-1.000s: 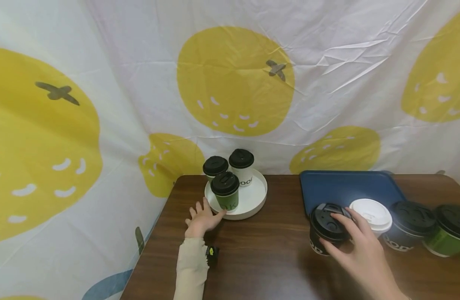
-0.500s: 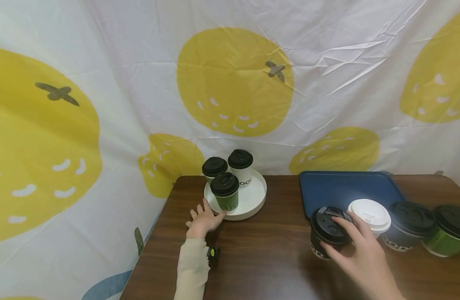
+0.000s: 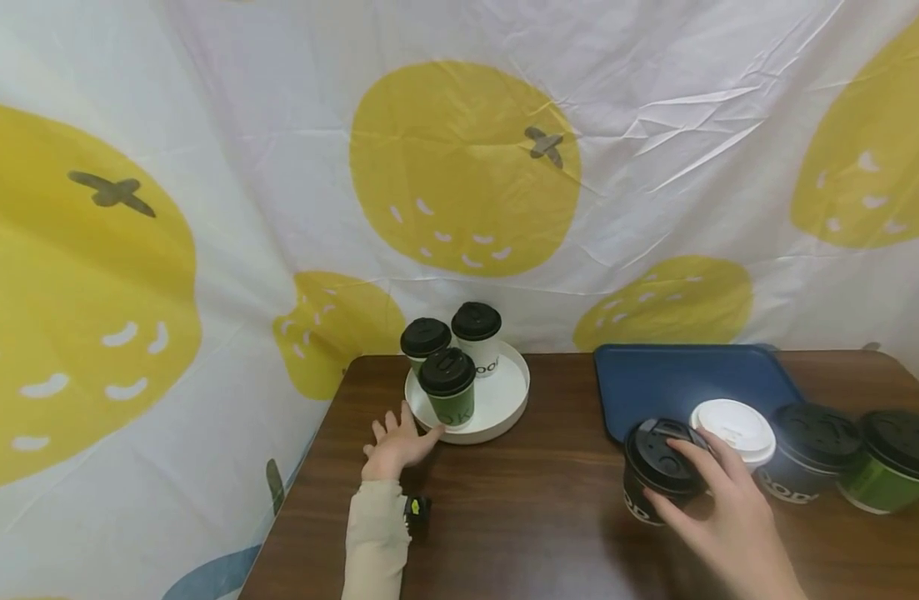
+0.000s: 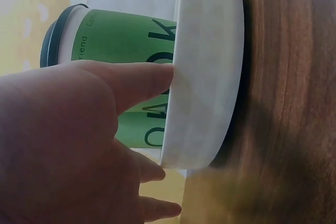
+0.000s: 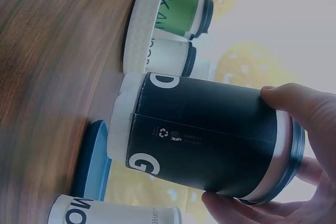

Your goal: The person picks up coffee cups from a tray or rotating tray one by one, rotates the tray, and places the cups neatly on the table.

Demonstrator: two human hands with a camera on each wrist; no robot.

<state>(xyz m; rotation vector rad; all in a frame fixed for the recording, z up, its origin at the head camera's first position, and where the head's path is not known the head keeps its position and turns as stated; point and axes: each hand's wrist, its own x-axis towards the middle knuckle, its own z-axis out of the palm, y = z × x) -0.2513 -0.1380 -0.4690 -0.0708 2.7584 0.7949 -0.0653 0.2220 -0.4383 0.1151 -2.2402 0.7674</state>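
Note:
My right hand [image 3: 729,508] grips a black paper coffee cup [image 3: 642,492] with a black lid, thumb and fingers near the lid end in the right wrist view. Whether its base touches the table cannot be told. At the left, my left hand [image 3: 395,446] spreads its fingers beside a round white tray [image 3: 513,400], the thumb at its rim. Standing in that tray are a green cup [image 3: 453,406] at the front, a white cup [image 3: 486,357] behind it, and another black-lidded cup [image 3: 425,337], mostly hidden.
A blue rectangular tray [image 3: 684,375] lies at the back right. Before it stand a white-lidded cup [image 3: 732,425], a dark cup [image 3: 804,454] and a green cup [image 3: 886,479], with a sliver of another at the frame edge. A fruit-patterned cloth [image 3: 459,167] hangs behind the table.
The black cup and my right hand have shifted slightly toward me and to the right. My left hand stays at the white tray's rim; the head view has drifted slightly.

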